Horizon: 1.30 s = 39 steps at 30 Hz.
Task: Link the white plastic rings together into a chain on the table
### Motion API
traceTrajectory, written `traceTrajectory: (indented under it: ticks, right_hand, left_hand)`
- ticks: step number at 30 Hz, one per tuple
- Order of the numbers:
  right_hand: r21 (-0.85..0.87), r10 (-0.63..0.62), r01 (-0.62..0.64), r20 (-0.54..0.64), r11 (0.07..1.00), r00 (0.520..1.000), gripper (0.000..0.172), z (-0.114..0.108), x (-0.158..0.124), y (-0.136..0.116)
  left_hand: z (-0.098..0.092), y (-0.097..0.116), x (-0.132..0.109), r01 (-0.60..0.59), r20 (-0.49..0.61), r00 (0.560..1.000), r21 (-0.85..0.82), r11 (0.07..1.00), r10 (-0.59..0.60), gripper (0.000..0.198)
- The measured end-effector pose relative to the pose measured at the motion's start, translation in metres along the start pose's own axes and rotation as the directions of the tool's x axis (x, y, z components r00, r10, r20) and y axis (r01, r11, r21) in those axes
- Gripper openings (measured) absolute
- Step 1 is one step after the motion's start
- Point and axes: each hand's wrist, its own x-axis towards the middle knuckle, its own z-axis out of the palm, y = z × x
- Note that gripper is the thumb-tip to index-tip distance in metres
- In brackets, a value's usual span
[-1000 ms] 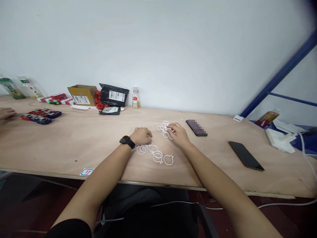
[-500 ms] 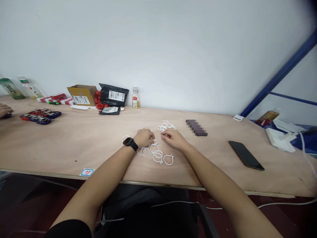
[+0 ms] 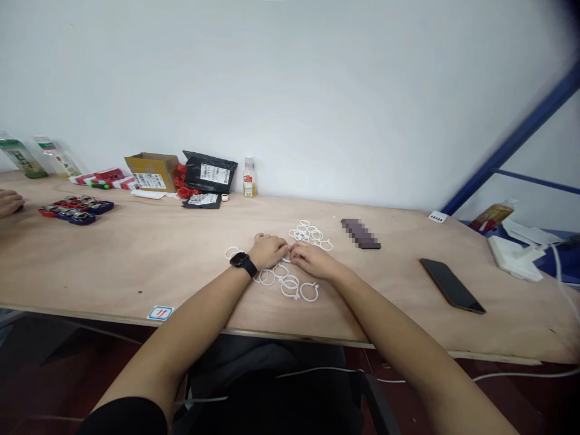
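Note:
My left hand (image 3: 270, 249), with a black watch on its wrist, rests low over the table with its fingers bent and pressed together. Against its fingertips is my right hand (image 3: 308, 257), closed in a pinch. Between them shows part of a white plastic ring (image 3: 286, 260); the fingers cover the rest of it. Several loose white rings with small tabs lie just in front of my hands, among them a separate ring (image 3: 309, 292) on the right. Behind my right hand is another cluster of white rings (image 3: 304, 231). One more ring (image 3: 232, 252) is partly hidden by my left wrist.
A dark phone (image 3: 452, 285) lies to the right, and a blurred-out dark object (image 3: 361, 234) lies behind my right hand. Along the wall stand a small bottle (image 3: 249, 178), a black parcel (image 3: 211, 172) and an open carton (image 3: 151, 171). Another person's hand (image 3: 9, 203) is at far left.
My right hand has moved left and a little nearer, so its fingertips now meet those of my left hand. A ring that it covered at the back cluster's right side now shows.

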Motion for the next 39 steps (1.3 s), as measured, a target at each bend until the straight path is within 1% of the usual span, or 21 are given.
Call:
traceTrajectory:
  ticks: [5,10,12,14,16,18,20,22,23,25,27,30,33,35,39]
  right_hand:
    - [0.021,0.019,-0.017,-0.09,1.0,0.996,0.011,-0.002,0.0,-0.001]
    - [0.067,0.074,-0.065,-0.155,0.996,0.985,0.011,-0.003,-0.001,-0.002]
    - [0.092,0.082,-0.067,-0.169,0.993,0.982,0.012,-0.004,-0.001,-0.004]
    - [0.114,0.071,-0.051,-0.184,0.992,0.98,0.012,-0.005,-0.001,-0.006]
    - [0.137,0.066,-0.038,-0.205,0.99,0.977,0.012,-0.005,0.0,-0.008]
    - [0.174,0.07,-0.03,-0.227,0.984,0.971,0.014,-0.004,0.0,-0.008]
    - [0.22,0.077,-0.021,-0.246,0.975,0.966,0.019,-0.003,-0.001,-0.008]
    - [0.249,0.084,-0.019,-0.253,0.968,0.964,0.026,-0.002,-0.001,-0.007]
    - [0.256,0.095,-0.027,-0.258,0.966,0.962,0.028,-0.002,-0.002,-0.006]
    - [0.275,0.137,-0.057,-0.28,0.96,0.95,0.03,-0.001,-0.002,-0.006]
    - [0.322,0.194,-0.09,-0.307,0.942,0.932,0.028,-0.001,-0.002,-0.005]
    - [0.359,0.236,-0.107,-0.338,0.927,0.911,0.019,-0.002,-0.001,-0.004]
    - [0.292,0.228,-0.119,-0.377,0.949,0.897,0.014,-0.004,0.0,-0.003]
    - [0.253,0.214,-0.12,-0.384,0.96,0.898,0.013,-0.005,0.0,-0.004]
    - [0.264,0.202,-0.107,-0.365,0.958,0.909,0.014,-0.005,-0.001,-0.006]
  left_hand:
    - [0.0,0.001,0.001,0.014,-0.004,1.0,-0.044,0.999,-0.014,0.037]
    - [0.0,0.0,0.002,0.06,-0.094,0.993,-0.149,0.987,-0.075,0.038]
    - [0.002,-0.002,0.003,0.049,-0.102,0.992,-0.173,0.984,-0.067,0.037]
    - [0.005,-0.005,0.005,0.027,-0.09,0.995,-0.257,0.966,-0.052,0.036]
    - [0.009,-0.008,0.007,0.015,-0.075,0.996,-0.428,0.904,-0.052,0.034]
    - [0.012,-0.01,0.01,0.01,-0.073,0.995,-0.623,0.782,-0.071,0.032]
    - [0.013,-0.011,0.011,0.007,-0.083,0.991,-0.762,0.647,-0.109,0.03]
    - [0.014,-0.01,0.012,-0.004,-0.1,0.984,-0.839,0.544,-0.147,0.029]
    - [0.013,-0.009,0.012,-0.013,-0.107,0.982,-0.86,0.51,-0.156,0.029]
    - [0.013,-0.006,0.011,-0.035,-0.115,0.983,-0.878,0.477,-0.14,0.029]
    - [0.013,-0.002,0.01,-0.049,-0.115,0.988,-0.876,0.48,-0.108,0.027]
    - [0.013,0.001,0.008,-0.064,-0.128,0.989,-0.837,0.543,-0.08,0.022]
    - [0.011,0.003,0.006,-0.093,-0.17,0.984,-0.758,0.645,-0.059,0.017]
    - [0.009,0.004,0.004,-0.12,-0.204,0.978,-0.694,0.71,-0.034,0.017]
    - [0.005,0.007,0.0,-0.17,-0.265,0.964,-0.571,0.803,0.016,0.017]
